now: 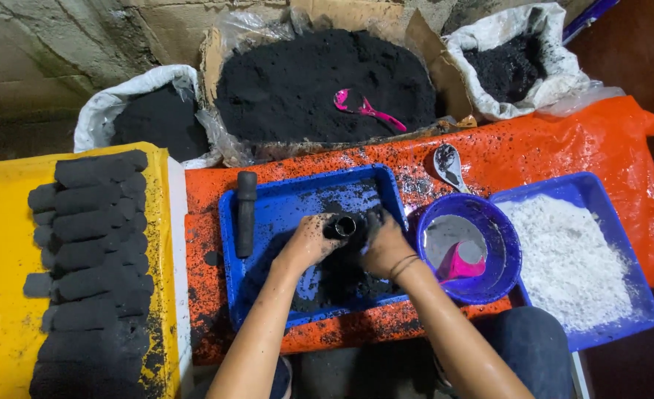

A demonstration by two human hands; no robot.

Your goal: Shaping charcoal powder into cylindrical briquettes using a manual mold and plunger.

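Tube sits gripped between left hand and right hand; best held upright over the blue tray.

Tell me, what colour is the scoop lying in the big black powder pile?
Bright pink scoop, clearest in the head view.

Small black tube mould, upright, open-topped, powder-coated, over blue tray

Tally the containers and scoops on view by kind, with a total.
Blue trays: 2 (one under the hands, one with white powder)
Blue bowl: 1
White sacks of black powder: 2
Cardboard box of black powder: 1
Pink scoops: 2
Grey spoon: 1
Total: 9
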